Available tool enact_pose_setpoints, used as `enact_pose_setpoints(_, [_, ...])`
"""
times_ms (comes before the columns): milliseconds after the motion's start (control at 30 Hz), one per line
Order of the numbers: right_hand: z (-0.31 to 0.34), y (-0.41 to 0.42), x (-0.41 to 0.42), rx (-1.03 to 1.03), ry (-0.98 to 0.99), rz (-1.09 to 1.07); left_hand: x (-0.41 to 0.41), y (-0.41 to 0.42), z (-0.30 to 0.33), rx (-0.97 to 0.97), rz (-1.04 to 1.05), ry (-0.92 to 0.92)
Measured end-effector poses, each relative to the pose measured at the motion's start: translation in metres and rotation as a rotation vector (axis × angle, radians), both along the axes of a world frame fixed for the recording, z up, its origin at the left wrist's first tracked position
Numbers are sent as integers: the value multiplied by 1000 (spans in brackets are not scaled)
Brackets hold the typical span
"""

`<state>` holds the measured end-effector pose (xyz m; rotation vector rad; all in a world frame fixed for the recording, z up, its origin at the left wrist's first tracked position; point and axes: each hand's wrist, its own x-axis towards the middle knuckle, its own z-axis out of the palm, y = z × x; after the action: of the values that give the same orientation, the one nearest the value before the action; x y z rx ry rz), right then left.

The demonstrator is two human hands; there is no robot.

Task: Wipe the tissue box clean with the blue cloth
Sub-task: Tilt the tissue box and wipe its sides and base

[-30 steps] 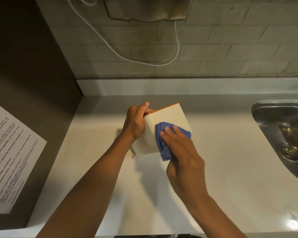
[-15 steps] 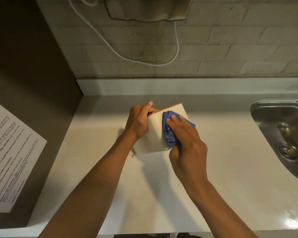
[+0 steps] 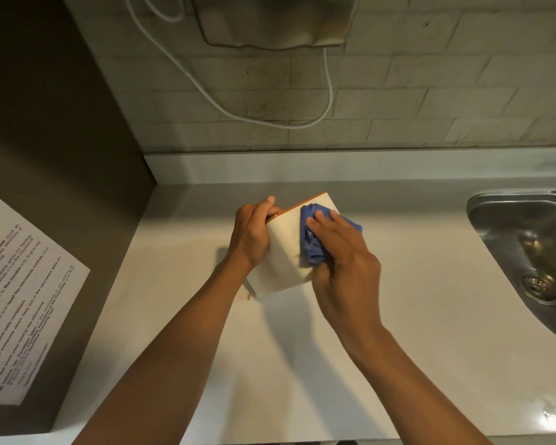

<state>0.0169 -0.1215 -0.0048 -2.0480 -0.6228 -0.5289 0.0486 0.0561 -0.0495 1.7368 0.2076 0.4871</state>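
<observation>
The tissue box [image 3: 281, 252] is cream with an orange top edge and stands tilted on the white counter [image 3: 414, 316]. My left hand [image 3: 252, 234] grips its left side, thumb over the top edge. A crumpled blue cloth [image 3: 312, 244] lies against the box's near face toward its right edge. My right hand [image 3: 341, 252] presses the cloth onto the box with fairly straight fingers. The box's far and right sides are hidden.
A steel sink [image 3: 533, 248] with a drain is set into the counter at the right. A dark panel with a printed paper notice [image 3: 16, 303] stands at the left. A white cable [image 3: 270, 120] hangs on the tiled back wall.
My right hand slid the cloth from the lower middle of the box's face up toward the top right edge. My left hand kept its grip; the box barely moved.
</observation>
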Motion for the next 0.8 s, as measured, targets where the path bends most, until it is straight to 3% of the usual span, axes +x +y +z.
enact_pose_setpoints(200, [-13,13,-30,-110,-141,204,5,6,1,-65,-21,46])
enact_pose_setpoints(300, [-22,-9,-21,-61,-168,167,2,7,-4,-37,-28,1])
enact_pose_setpoints(533, [2,-4,15,61,62,-25,10,8,-4,-34,-33,42])
enact_pose_setpoints(800, [-20,2,-26,-95,-161,264,11,11,-4,-97,-53,-1])
